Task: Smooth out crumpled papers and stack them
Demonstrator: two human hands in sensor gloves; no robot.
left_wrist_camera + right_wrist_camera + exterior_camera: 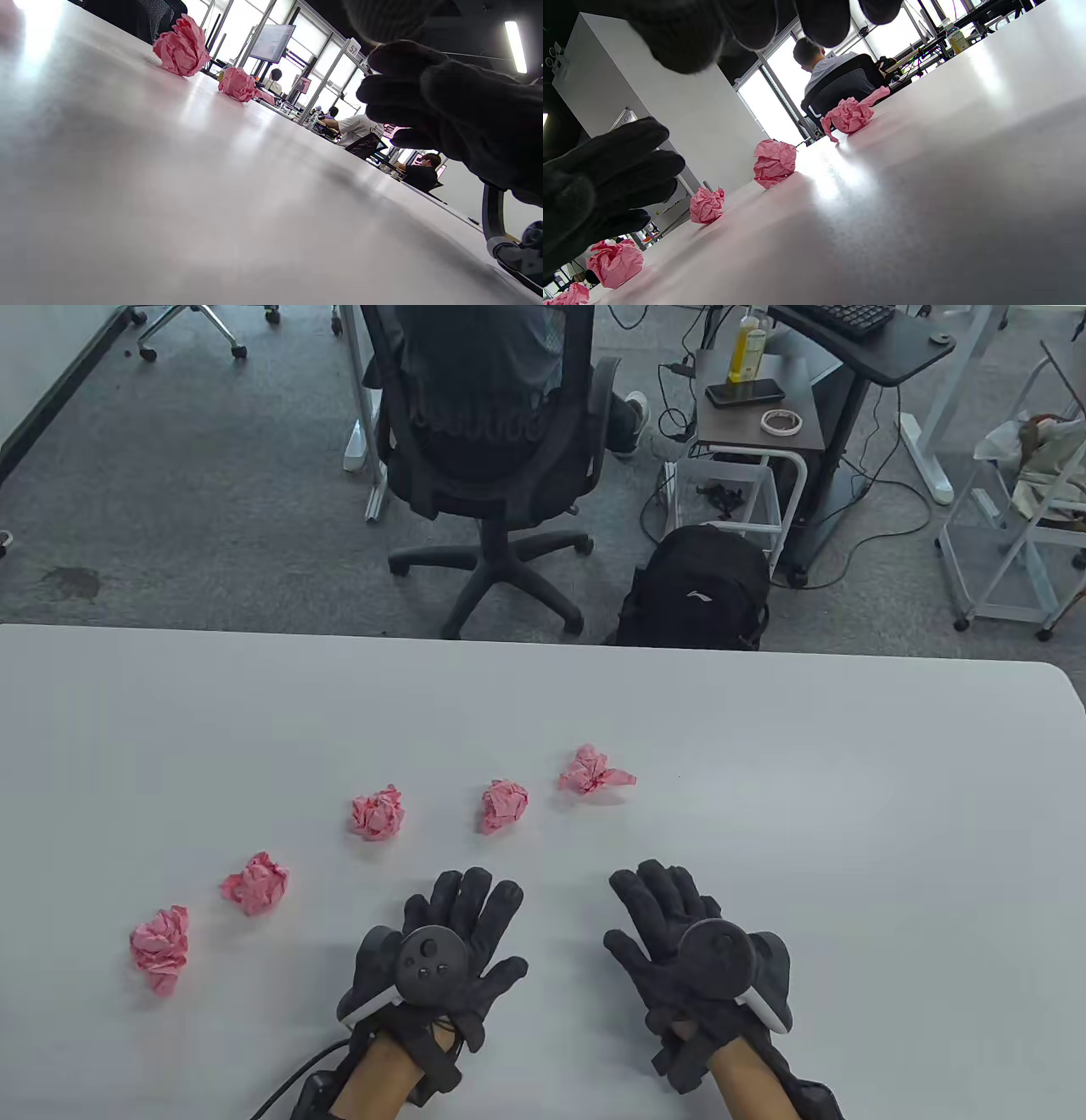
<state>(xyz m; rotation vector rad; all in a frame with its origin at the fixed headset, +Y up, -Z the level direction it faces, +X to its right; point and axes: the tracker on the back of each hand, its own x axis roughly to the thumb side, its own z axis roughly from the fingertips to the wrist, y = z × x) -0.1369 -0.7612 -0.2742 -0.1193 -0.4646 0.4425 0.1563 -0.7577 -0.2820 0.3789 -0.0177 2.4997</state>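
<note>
Both grips, our left hand (437, 954) and right hand (691, 959), rest released and spread at the lower centre of the smooth grey counter (848, 831), holding nothing, presumably staged to reach the five pink crumpled papers (377, 813), arcing from lower left toward centre.

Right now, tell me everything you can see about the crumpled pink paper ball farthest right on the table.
The farthest-right crumpled pink paper ball is thin pink paper wadded into a loose, jagged clump, with one pointed flap sticking out to its right. It rests on the white table, at the far end of the row of five balls, apart from its neighbours. Neither hand touches it; it is not yet flattened.
</note>
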